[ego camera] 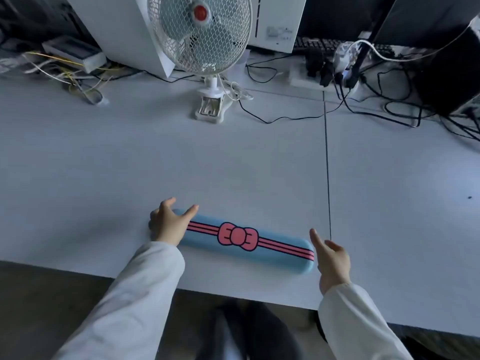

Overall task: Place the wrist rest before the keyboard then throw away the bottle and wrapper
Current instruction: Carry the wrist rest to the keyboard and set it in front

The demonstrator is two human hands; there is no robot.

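Observation:
A long blue wrist rest (244,239) with pink stripes and a pink bow lies on the white desk (181,165), near its front edge and slanted down to the right. My left hand (170,223) covers the rest's left end, fingers spread and not closed around it. My right hand (330,258) is just off the right end, fingers apart, holding nothing. A black keyboard (322,45) lies far back on the right, partly hidden by cables. I see no bottle or wrapper that I can make out.
A white clip fan (200,32) stands at the back centre, a white computer case (124,24) behind it. Tangled black cables (389,100) and a power strip (304,76) fill the back right; loose wires (72,79) lie at the back left. A seam (326,162) divides the desk.

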